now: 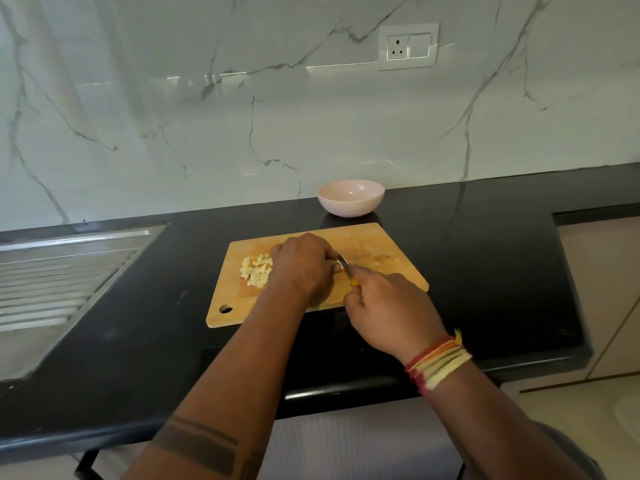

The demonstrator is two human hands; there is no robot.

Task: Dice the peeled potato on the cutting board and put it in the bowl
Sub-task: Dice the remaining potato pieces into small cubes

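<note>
A wooden cutting board (377, 247) lies on the black counter. A pile of pale diced potato (257, 270) sits on its left part. My left hand (304, 265) is curled over the board's middle, covering whatever potato it holds down. My right hand (388, 310) grips a yellow-handled knife (348, 270), whose blade points up-left against the left hand's fingers. A pale pink bowl (350, 198) stands just behind the board and looks empty.
A steel sink drainboard (65, 271) is set into the black counter (485, 258) at the left. A marble wall with a power socket (408, 46) rises behind. The counter's front edge runs below my forearms, and it ends at the right.
</note>
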